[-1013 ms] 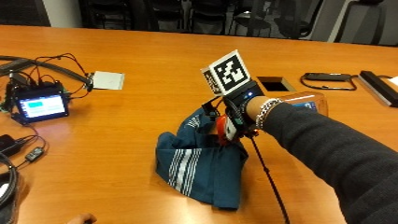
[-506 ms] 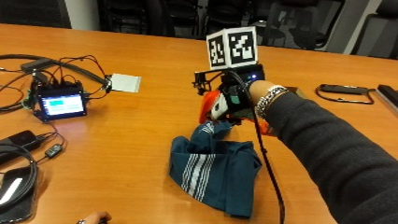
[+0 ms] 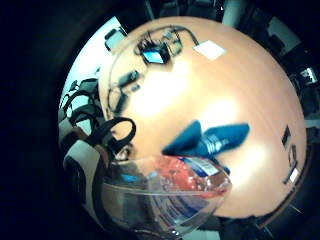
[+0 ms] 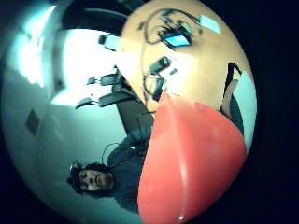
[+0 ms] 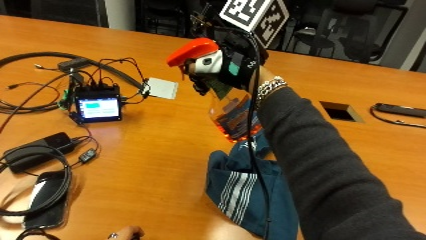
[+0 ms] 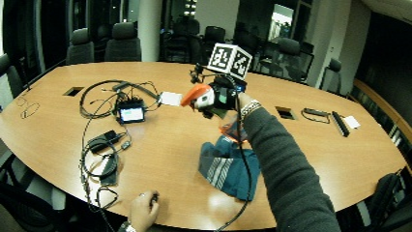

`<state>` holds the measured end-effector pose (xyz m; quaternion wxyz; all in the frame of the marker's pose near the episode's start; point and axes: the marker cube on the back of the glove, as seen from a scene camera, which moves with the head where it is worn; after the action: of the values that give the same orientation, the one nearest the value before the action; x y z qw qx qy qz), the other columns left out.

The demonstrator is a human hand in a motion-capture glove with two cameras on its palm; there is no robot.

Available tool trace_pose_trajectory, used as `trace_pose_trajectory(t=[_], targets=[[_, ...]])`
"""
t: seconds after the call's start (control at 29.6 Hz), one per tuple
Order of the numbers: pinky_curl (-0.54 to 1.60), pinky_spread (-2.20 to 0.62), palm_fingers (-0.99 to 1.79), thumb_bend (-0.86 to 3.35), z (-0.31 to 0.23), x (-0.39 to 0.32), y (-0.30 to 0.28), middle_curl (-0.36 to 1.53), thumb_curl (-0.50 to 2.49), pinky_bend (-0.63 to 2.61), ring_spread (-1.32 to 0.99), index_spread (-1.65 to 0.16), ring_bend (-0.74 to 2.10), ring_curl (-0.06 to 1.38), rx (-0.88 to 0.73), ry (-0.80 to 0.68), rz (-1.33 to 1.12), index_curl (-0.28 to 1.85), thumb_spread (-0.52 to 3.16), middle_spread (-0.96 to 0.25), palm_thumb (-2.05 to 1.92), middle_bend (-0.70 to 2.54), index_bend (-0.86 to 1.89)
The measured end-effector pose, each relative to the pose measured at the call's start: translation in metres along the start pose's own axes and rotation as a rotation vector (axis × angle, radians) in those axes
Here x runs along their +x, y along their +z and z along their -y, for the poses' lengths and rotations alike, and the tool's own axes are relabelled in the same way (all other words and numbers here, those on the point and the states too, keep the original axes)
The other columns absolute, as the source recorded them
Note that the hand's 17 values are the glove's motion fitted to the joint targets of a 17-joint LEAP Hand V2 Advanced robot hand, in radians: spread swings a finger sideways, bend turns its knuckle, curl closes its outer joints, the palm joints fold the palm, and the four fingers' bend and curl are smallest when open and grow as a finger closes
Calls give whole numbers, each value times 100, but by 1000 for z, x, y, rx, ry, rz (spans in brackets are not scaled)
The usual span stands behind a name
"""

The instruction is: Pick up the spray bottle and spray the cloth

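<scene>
Bottle's up! | right hand grasping spray bottle, raised higher than a second ago, well above the table | blue cloth lies below, nearer | next, judged: aim nozzle down, squeeze.

My black-gloved right hand holds a clear spray bottle with an orange-red head and orange base, its label blue and white. The cloth at 6 o'clock from it is dark teal with white stripes. The table is orange-brown wood. My sleeve is dark grey.
</scene>
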<state>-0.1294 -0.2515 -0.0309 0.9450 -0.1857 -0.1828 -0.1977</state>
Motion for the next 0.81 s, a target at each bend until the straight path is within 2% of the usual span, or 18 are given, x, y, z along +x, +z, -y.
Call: trace_pose_trajectory(t=[0.1,0.2,0.3,0.57,0.81], targets=[[38,-32,139,-3,10,-10,-8,51,84,42,-22,-29,68,46,167,-97,197,58,33,-24,88,56,36],[38,-32,139,-3,27,6,-12,51,84,42,-22,-28,68,46,403,-180,450,58,34,-24,88,56,36],[38,-32,139,-3,37,30,4,51,84,41,-22,-28,68,46,535,-190,603,58,34,-24,88,56,36],[38,-32,139,-3,37,70,73,51,84,41,-22,-28,68,46,582,-79,671,58,34,-24,88,56,36],[38,-32,139,-3,36,93,77,51,85,41,-22,-28,68,46,635,-51,730,58,35,-24,88,56,36]])
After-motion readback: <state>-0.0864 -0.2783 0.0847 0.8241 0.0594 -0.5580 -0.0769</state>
